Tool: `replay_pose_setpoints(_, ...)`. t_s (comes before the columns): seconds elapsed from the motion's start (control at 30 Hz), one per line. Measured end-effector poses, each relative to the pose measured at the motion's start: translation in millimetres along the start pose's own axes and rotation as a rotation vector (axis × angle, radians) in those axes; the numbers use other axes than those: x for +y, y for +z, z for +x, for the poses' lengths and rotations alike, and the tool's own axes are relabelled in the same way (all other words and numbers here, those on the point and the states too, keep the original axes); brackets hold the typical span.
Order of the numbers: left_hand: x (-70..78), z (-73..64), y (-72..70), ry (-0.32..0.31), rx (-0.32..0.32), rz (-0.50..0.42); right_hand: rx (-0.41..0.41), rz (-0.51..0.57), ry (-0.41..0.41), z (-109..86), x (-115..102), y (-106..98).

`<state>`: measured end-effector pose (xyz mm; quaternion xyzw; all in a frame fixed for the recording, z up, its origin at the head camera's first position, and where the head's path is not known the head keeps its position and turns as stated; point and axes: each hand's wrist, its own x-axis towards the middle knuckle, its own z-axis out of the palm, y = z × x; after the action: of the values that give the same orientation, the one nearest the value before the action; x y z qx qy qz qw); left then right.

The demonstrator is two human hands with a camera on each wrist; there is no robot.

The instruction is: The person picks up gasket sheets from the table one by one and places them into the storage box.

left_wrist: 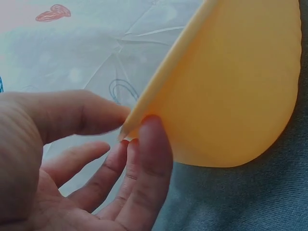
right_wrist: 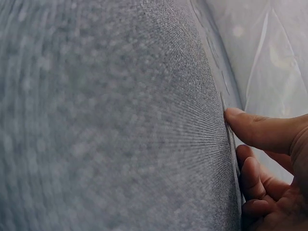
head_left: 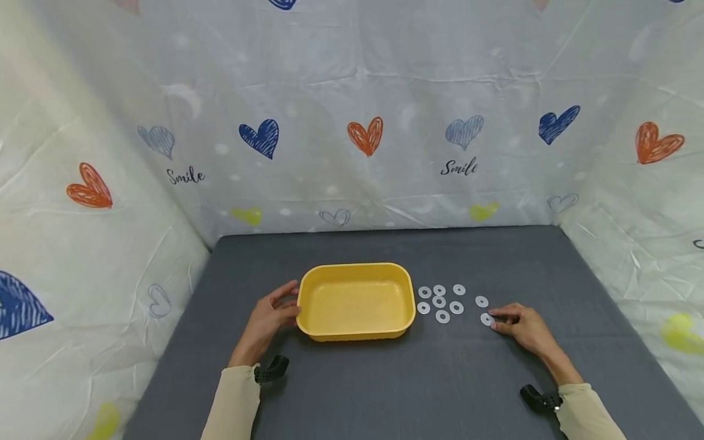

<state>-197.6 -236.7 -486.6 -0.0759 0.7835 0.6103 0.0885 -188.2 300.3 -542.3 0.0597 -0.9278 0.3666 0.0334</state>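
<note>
A yellow rectangular tray (head_left: 356, 333) stands on the grey cloth, its inside bare. My left hand (head_left: 269, 318) is at its left end; in the left wrist view the thumb and fingers (left_wrist: 153, 159) pinch the tray's rim (left_wrist: 161, 79). To the right of the tray, several flat white washers (head_left: 442, 316) lie loosely grouped. My right hand (head_left: 522, 327) is low over the cloth, thumb and index finger at the edges of a washer (head_left: 486, 319). Another washer (head_left: 481, 301) lies just beyond it. In the right wrist view the pinched washer shows only as a thin edge.
Grey cloth (head_left: 374, 391) covers the table. White curtains (head_left: 308, 79) printed with hearts hang behind it and at both sides. A black band (head_left: 272, 370) is on the left wrist and another (head_left: 541, 400) on the right.
</note>
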Motion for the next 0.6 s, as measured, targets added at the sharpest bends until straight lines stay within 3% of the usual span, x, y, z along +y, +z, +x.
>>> replay_pose_setpoints(0.6, -7.5, 0.3, 3.5, -0.023, 0.020, -0.065, 0.009, -0.018, 0.046, 0.8, -7.2, 2.8)
